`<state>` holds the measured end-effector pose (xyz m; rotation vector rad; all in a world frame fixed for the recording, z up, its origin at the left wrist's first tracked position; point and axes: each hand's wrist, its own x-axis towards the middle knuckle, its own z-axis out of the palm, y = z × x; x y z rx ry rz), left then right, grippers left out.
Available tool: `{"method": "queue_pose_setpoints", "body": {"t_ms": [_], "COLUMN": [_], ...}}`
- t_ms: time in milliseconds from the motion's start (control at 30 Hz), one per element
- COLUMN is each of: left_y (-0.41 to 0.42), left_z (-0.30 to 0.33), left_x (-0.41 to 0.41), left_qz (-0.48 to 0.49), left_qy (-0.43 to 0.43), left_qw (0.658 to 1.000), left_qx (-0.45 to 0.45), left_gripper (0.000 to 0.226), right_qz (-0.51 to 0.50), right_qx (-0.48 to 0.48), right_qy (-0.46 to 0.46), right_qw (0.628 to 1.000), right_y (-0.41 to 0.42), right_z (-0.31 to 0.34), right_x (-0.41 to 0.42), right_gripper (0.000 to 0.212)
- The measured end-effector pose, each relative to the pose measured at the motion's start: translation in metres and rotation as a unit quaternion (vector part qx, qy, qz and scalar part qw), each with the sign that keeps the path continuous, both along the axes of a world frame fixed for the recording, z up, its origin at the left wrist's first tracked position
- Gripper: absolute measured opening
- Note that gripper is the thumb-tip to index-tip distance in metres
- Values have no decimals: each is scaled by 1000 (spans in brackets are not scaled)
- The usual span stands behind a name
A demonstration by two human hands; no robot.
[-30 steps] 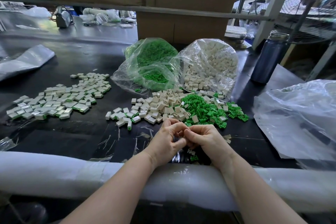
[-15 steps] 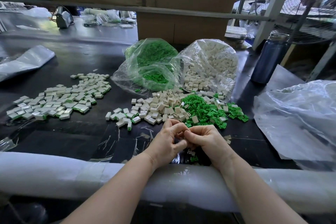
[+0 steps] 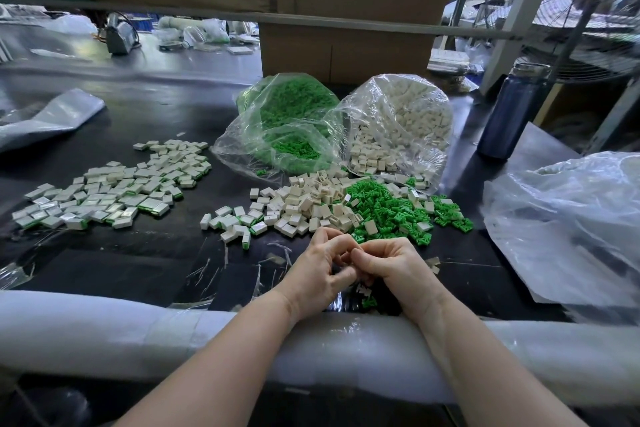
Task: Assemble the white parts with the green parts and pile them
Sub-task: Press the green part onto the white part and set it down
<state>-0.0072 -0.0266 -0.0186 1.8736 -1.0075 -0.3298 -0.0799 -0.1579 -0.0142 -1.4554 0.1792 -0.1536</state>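
Two hands, left hand (image 3: 320, 270) and right hand (image 3: 391, 263), fingers curled together (held piece hidden), loose white parts (image 3: 308, 201) and green parts (image 3: 384, 208) just beyond for reach.

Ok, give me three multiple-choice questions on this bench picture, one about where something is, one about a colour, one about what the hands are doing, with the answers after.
1. Where does the pile of finished pieces lie?
A. To the left of the loose white parts
B. Inside the bag of green parts
C. Beside the bottle

2. What colour is the bottle?
A. Red
B. Dark blue
C. Yellow

3. What are the two hands doing?
A. Lying flat and apart on the table
B. Lifting a bag
C. Meeting at the near edge with fingers curled

Answers:
1 A: the finished pieces spread across the table's left side, apart from the loose white and green parts.
2 B: it stands dark blue at the right, behind the bag of white parts.
3 C: the left hand and right hand touch, fingers curled inward; what they pinch is hidden.
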Motion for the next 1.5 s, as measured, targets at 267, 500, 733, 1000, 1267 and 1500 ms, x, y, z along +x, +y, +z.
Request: {"method": "queue_pose_setpoints", "body": {"t_ms": [267,500,733,1000,1267,1500], "left_y": [0,0,1,3,3,3], "left_z": [1,0,4,7,6,5], "left_x": [0,-1,-3,0,-2,-2], "left_qz": [2,4,9,77,58,74], "left_qy": [2,5,14,33,27,22], "left_qw": [1000,1000,1000,995,998,997], "left_qx": [5,8,-11,-48,-29,-27], "left_gripper": [18,14,12,13,12,10], "right_qz": [-2,-10,-20,-76,-89,-101], "right_qx": [-2,-10,-24,-48,-130,-197], "right_qy": [-2,2,-3,-36,-46,-20], "right_qw": [1000,1000,999,995,986,975], "right_y": [0,1,2,1,1,3], "right_z": [1,1,1,1,2,2], "right_x": [0,0,1,2,0,2], "right_gripper": [12,13,28,6,9,13]}}
